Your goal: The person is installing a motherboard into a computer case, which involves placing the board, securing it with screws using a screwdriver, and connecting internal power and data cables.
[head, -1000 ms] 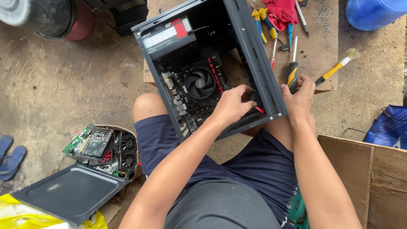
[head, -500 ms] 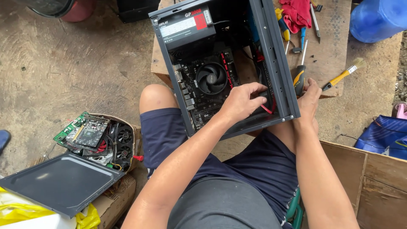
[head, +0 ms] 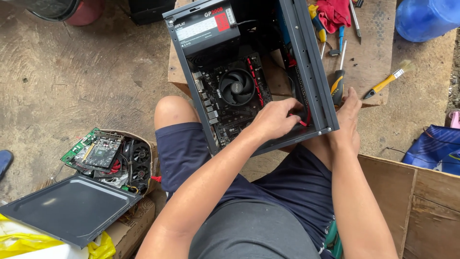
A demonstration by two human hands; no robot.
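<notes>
Rectangular label [head: 207, 25] on the power supply [head: 211, 36] at the top of the open computer case [head: 314, 72], white panel beside a red block on dark grey, cardboard box [head: 134, 230] at lower left, brown, holding circuit boards, no screens visible

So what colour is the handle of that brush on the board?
Yellow, with pale bristles: the brush shows clearly in the head view.

Dark grey computer case [head: 314, 62], black motherboard [head: 230, 103] with red strips, navy shorts [head: 287, 187], yellow-handled brush [head: 385, 84], blue barrel [head: 426, 17]
</notes>
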